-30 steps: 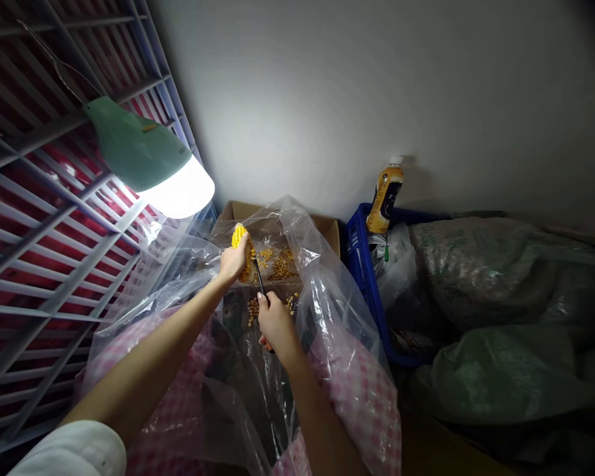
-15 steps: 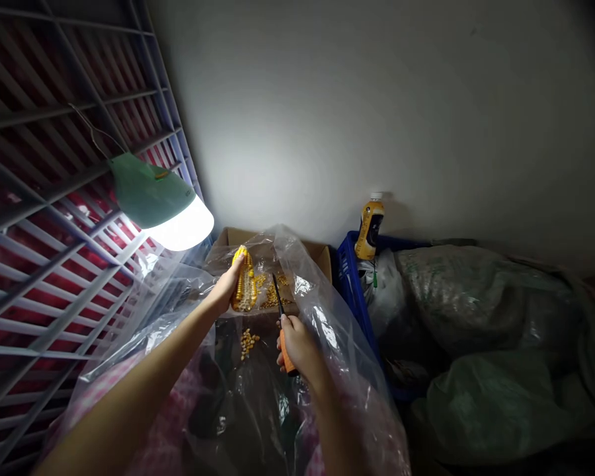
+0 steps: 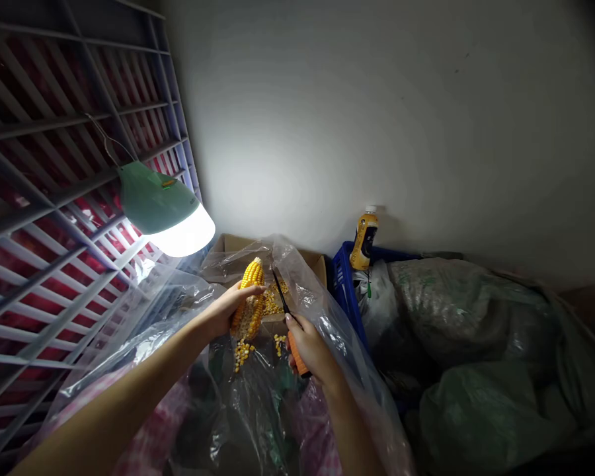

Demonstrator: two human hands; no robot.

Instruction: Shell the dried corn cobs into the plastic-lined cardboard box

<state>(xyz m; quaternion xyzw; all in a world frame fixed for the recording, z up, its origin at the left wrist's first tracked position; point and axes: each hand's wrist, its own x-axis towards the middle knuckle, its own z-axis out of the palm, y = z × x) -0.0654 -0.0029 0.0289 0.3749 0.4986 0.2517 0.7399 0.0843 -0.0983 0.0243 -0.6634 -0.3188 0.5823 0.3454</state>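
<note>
My left hand [image 3: 232, 309] is wrapped round a yellow corn cob [image 3: 251, 281], its thumb lying across the front. The cob stands nearly upright, with rows of kernels on top and a stripped patch lower down. In my right hand [image 3: 308, 347] is a screwdriver [image 3: 297, 352] with an orange handle and a dark thin shaft pointing up and away. Its tip is just right of the cob, apart from it. Loose kernels [image 3: 274, 303] lie on clear plastic sheeting [image 3: 322, 311] in a cardboard box [image 3: 318, 266], and more sit on the plastic nearer me.
A lit green lamp [image 3: 161, 205] hangs on a plastic lattice [image 3: 54, 205] at the left. To the right, a blue crate [image 3: 344, 277] holds plastic bags, with a yellow drink bottle [image 3: 364, 239] at its corner. Large filled sacks [image 3: 471, 311] lie beyond it. A wall rises behind.
The corn cob has turned in my left hand, showing more full rows, and the thumb now crosses its front. A second small pile of kernels shows on the nearer plastic. The view has shifted slightly.
</note>
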